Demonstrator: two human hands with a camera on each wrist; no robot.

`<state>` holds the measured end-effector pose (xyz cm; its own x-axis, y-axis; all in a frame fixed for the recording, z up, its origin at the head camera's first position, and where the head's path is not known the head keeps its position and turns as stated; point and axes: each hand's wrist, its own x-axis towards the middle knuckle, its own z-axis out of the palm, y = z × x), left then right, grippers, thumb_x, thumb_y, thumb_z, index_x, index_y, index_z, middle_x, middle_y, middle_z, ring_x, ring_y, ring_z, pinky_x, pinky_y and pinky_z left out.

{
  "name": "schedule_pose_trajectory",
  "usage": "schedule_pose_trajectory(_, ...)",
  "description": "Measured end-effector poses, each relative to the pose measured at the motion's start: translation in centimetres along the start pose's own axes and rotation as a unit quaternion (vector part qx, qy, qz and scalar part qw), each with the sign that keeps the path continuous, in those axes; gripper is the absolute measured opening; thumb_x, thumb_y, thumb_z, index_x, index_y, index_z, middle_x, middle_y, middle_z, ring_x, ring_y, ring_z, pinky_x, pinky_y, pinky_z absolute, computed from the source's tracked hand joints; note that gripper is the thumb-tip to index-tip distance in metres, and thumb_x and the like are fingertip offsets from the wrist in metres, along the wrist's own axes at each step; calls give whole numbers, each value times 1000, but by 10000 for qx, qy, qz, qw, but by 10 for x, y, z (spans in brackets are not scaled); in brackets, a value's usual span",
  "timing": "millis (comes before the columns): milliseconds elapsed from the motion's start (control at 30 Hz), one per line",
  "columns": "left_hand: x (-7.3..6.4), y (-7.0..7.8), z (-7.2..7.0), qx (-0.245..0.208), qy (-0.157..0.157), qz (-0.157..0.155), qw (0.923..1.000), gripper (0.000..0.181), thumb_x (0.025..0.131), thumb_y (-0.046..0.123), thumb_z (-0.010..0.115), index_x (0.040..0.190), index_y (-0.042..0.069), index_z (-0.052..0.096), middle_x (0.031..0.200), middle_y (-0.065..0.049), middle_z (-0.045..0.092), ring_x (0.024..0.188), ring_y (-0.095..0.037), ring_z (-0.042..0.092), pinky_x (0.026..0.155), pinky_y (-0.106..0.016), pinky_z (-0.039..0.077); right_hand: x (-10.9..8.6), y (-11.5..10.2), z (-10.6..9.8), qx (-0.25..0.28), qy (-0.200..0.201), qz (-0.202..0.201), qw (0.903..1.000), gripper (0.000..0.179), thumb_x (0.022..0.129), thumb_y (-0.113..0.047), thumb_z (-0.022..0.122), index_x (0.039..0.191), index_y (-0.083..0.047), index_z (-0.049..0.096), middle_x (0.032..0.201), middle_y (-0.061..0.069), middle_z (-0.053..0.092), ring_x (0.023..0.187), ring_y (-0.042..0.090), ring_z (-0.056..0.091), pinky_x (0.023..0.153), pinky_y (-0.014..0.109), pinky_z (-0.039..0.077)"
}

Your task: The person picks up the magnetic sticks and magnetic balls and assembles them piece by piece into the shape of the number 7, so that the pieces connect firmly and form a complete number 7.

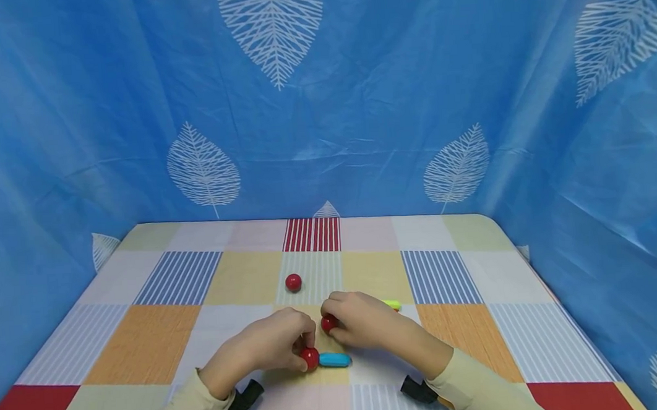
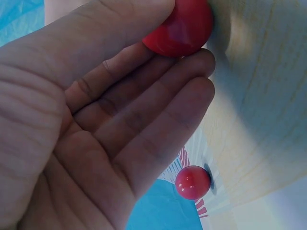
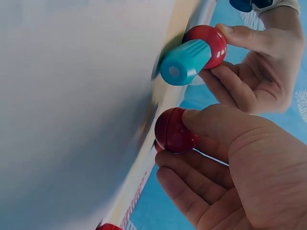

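Note:
My left hand (image 1: 277, 341) pinches a red ball (image 1: 310, 359) between thumb and fingers, low over the table. A turquoise ribbed handle (image 1: 335, 360) juts from that ball to the right, like a small maraca; its blunt end faces the right wrist view. Just across, my right hand (image 1: 359, 318) grips another red ball (image 3: 173, 130), which has a seam round it, with thumb and fingertips. A third red ball (image 1: 293, 282) rests on the table beyond both hands. Behind the right hand lies a yellow-green piece (image 1: 392, 304) with a bit of red by it, mostly hidden.
A patchwork-patterned cloth (image 1: 170, 337) covers the table. Blue curtains (image 1: 357, 104) with white leaf prints hang behind the table and along both sides. Dark straps (image 1: 246, 397) sit at the wrists, by the light sleeves.

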<state>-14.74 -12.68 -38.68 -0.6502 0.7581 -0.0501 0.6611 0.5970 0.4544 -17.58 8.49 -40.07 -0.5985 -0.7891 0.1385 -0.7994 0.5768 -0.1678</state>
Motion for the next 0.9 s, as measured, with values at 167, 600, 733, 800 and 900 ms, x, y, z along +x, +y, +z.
schedule_pose_trajectory(167,0,0,0,32,41,-43,10000,25,70,14,87,75,15,63,70,13,54,62,-1,49,56,-17,43,-10,0,-4,93,28,29,9999,15,82,-16,73,94,-14,65,82,-9,54,70,3,48,64,16,44)
schedule_pose_trajectory(600,4,0,4,202,234,-33,9995,23,72,16,85,77,15,63,70,10,54,63,-2,46,56,-18,42,-38,6,-7,206,114,382,9990,17,80,-15,74,93,-15,63,85,-9,53,71,4,47,65,19,45)
schedule_pose_trajectory(733,6,0,5,234,253,-117,9993,22,72,18,85,79,15,64,70,11,54,63,-2,46,57,-18,43,-46,7,-7,205,55,435,9988,18,80,-14,74,92,-15,61,84,-9,52,68,4,46,62,19,43)
schedule_pose_trajectory(800,6,0,7,252,272,-149,9992,22,73,18,85,79,15,64,71,11,53,63,-2,46,57,-18,42,-51,8,-8,208,17,477,9986,19,79,-13,74,92,-15,60,84,-9,50,67,5,45,62,19,43)
schedule_pose_trajectory(900,7,0,8,243,322,-171,9990,21,73,18,85,80,15,65,71,10,53,63,-3,45,57,-18,42,-56,8,-9,198,5,526,9984,19,79,-13,74,91,-15,60,84,-9,50,67,5,45,62,20,43)
